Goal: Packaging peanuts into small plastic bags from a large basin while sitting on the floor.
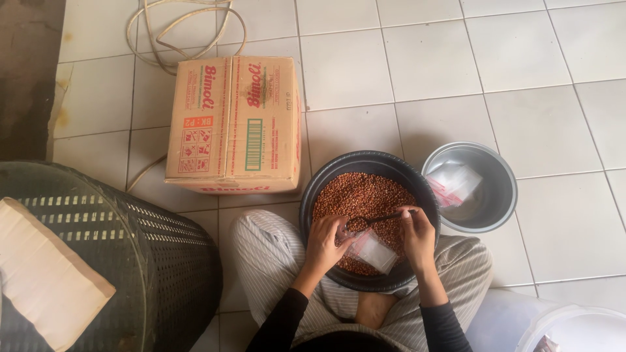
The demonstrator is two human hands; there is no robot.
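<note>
A black round basin [385,163] full of reddish-brown peanuts [365,195] rests on my lap and the tiled floor. My left hand [326,242] holds a small clear plastic bag [373,251] open over the basin. My right hand [416,231] grips a dark spoon [375,220] whose bowl lies at the bag's mouth, between the two hands. Some peanuts show inside the bag.
A grey metal bowl [495,195] with clear plastic bags [453,182] stands right of the basin. A closed cardboard box [235,124] sits ahead on the left, a white cord [182,32] behind it. A dark mesh basket [130,241] is at left, a white container [574,326] at bottom right.
</note>
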